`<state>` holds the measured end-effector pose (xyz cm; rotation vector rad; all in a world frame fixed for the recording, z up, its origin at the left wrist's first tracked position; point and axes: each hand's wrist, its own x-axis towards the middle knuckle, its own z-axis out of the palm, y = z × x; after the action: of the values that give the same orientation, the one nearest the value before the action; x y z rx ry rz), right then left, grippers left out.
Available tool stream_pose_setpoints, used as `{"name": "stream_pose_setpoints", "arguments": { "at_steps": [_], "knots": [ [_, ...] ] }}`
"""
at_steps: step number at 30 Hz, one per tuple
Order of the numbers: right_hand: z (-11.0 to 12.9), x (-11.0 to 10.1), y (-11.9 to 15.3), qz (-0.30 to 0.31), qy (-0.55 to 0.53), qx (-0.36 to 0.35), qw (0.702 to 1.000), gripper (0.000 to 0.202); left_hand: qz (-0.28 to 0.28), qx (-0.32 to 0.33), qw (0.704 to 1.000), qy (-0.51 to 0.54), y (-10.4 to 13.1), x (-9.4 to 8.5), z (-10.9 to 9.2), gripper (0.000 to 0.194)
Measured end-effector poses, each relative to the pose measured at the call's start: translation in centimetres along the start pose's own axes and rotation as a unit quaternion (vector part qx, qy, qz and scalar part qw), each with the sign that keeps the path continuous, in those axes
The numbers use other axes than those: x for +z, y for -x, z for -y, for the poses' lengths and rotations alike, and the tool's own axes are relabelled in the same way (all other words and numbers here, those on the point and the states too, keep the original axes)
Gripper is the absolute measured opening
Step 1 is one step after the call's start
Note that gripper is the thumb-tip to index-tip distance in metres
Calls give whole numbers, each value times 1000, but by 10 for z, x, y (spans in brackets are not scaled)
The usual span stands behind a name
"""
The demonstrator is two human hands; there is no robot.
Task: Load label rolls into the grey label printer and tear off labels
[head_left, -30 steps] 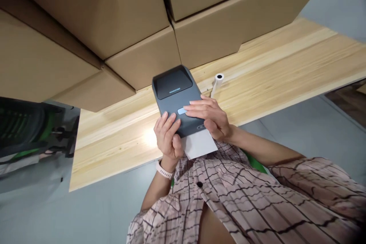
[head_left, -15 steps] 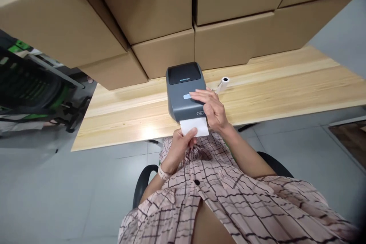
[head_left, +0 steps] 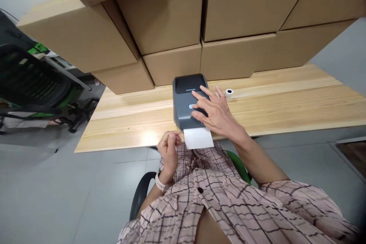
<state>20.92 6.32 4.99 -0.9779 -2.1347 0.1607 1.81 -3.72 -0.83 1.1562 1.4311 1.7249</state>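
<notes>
A dark grey label printer [head_left: 183,116] stands near the front edge of the table. From its front slot a blank white paper strip [head_left: 199,139] hangs out over the edge. My right hand [head_left: 214,110] is spread above the printer's lid, fingers apart, beside the light blue button [head_left: 191,106]; whether a finger touches the lid I cannot tell. My left hand [head_left: 169,143] is curled just left of the paper, apart from it, with its fingers folded in and nothing visible in them.
Cardboard boxes [head_left: 171,61] are stacked along the back of the wooden table [head_left: 126,122]. A small white paper roll [head_left: 229,92] lies right of the printer, partly behind my right hand. A black office chair [head_left: 34,80] stands at the left.
My left hand has let go of the paper and moved left. The right hand has spread its fingers and shifted over the lid. More paper sticks out. The view has tilted slightly.
</notes>
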Motion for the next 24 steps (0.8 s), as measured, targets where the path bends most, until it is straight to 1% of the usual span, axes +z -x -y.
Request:
{"name": "stream_pose_setpoints", "arguments": {
  "at_steps": [1, 2, 3, 4, 6, 7, 8, 10, 13, 17, 20, 22, 24],
  "knots": [
    [-2, 1, -1, 5, -11, 0, 1000, 50, -33, 31, 999, -7, -5, 0, 2, 37],
    [-4, 2, -1, 6, -21, 1, 1000, 48, -51, 58, 997, -18, -9, 0, 4, 34],
    [-5, 5, 2, 0, -28, 4, 1000, 46, -49, 79, 995, -31, -12, 1, 7, 35],
    [-5, 8, 8, -14, -32, 8, 999, 44, -27, 90, 995, -42, -14, 2, 10, 41],
    [-4, 16, 25, -62, -35, 26, 997, 42, 47, 84, 994, -49, -14, 6, 15, 57],
    [-2, 19, 35, -90, -41, 44, 994, 45, 78, 72, 993, -47, -13, 8, 18, 62],
    [-1, 23, 45, -115, -54, 66, 990, 51, 96, 57, 993, -43, -11, 10, 21, 65],
    [2, 27, 62, -144, -102, 117, 977, 63, 104, 33, 994, -29, -8, 13, 26, 66],
    [4, 28, 76, -148, -181, 155, 960, 67, 88, 28, 996, -8, -8, 16, 32, 63],
    [6, 26, 77, -146, -235, 145, 950, 63, 58, 64, 995, -43, -13, 17, 35, 62],
    [5, 22, 72, -155, -268, 141, 940, 63, 48, 98, 991, -73, -20, 14, 30, 62],
    [1, 13, 61, -151, -256, 128, 946, 63, 51, 134, 986, -83, -33, 12, 21, 61],
    [-8, 0, 42, -131, -219, 92, 963, 69, 59, 177, 978, -90, -57, 11, 8, 56]
  ]
}}
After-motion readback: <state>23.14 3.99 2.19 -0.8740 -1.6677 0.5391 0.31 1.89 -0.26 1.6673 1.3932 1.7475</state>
